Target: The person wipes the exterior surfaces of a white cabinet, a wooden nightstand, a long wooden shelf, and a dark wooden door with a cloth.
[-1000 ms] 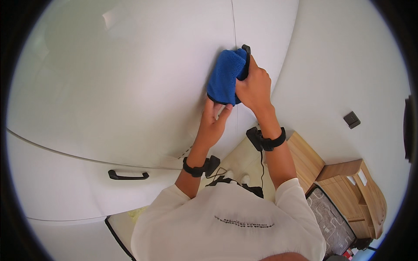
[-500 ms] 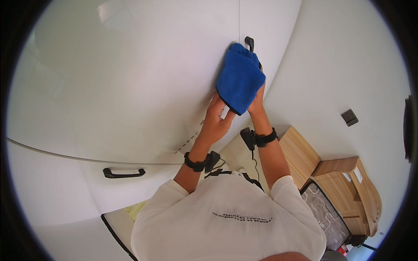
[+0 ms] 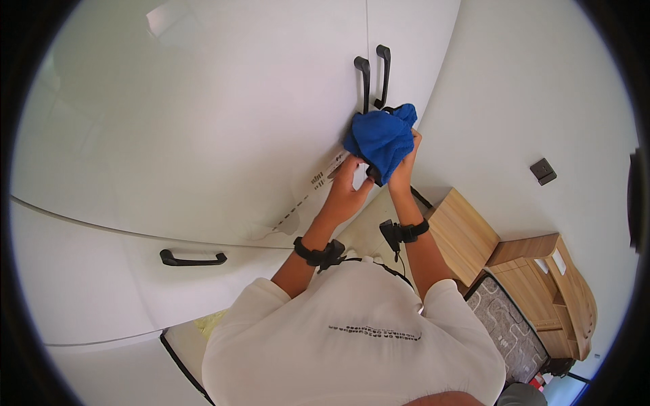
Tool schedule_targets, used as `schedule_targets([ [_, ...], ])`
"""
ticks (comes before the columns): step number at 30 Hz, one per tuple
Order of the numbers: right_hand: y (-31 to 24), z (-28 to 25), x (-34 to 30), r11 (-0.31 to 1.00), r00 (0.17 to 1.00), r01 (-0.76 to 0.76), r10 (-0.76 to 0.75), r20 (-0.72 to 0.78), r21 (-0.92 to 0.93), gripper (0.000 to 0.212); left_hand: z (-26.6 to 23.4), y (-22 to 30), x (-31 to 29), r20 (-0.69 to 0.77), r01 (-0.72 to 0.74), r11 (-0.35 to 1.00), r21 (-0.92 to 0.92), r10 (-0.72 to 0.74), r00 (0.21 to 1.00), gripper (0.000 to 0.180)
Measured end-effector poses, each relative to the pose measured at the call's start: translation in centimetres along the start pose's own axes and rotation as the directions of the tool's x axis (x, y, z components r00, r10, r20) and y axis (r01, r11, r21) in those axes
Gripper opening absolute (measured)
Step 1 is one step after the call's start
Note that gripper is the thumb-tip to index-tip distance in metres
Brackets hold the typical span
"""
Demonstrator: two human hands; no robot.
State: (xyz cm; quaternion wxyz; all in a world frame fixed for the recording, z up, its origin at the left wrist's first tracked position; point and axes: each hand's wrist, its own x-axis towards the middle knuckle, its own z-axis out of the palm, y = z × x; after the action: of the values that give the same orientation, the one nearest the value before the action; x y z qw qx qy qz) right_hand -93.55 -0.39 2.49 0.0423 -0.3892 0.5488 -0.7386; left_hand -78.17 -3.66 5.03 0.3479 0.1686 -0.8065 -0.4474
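Observation:
A blue cloth [image 3: 381, 141] with a black edge is bunched up just below two black door handles on a glossy white cabinet door [image 3: 223, 122]. Its top lies against the lower ends of the left handle [image 3: 363, 84] and the right handle [image 3: 384, 74]. My left hand [image 3: 349, 193] grips the cloth's lower left edge, with the thumb on the black border. On the other side my right hand [image 3: 406, 159] holds the cloth from the right; most of its fingers are hidden behind the fabric. Both wrists wear black straps.
Another black handle [image 3: 193, 258] is on the white panel at lower left. To the right are a white wall with a dark socket [image 3: 543, 171], a wooden cabinet [image 3: 467, 230], wooden shelving [image 3: 535, 291] and a grey patterned mattress [image 3: 508, 331].
Both hands have drawn the cloth down off the handles, and both now show. The cloth, spread out before, is more crumpled.

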Motion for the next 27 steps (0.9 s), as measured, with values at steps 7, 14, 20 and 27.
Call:
schedule_targets([
  [7,-1.4,-0.1,-0.4,0.988,0.994,-0.074,0.062,0.091,0.136,0.033,1.6,-3.1,-1.0,0.04,0.276,0.855,-0.439,-0.288,0.957,0.055],
  [14,4.5,-2.4,-0.7,0.959,0.949,-0.273,0.281,0.146,-0.073,0.026,1.3,-2.8,0.0,0.204,0.676,0.617,-0.403,-0.659,0.724,0.047],
  [20,0.5,-2.3,1.2,0.899,0.84,-0.437,0.41,0.356,-0.006,0.019,0.2,-5.0,-1.3,0.153,0.449,0.843,-0.296,-0.422,0.893,0.046],
  [27,-7.2,0.9,7.2,0.982,0.983,0.112,-0.087,0.161,-0.154,0.03,-2.6,2.2,1.9,-0.135,0.162,0.806,-0.57,-0.286,0.949,0.037],
])
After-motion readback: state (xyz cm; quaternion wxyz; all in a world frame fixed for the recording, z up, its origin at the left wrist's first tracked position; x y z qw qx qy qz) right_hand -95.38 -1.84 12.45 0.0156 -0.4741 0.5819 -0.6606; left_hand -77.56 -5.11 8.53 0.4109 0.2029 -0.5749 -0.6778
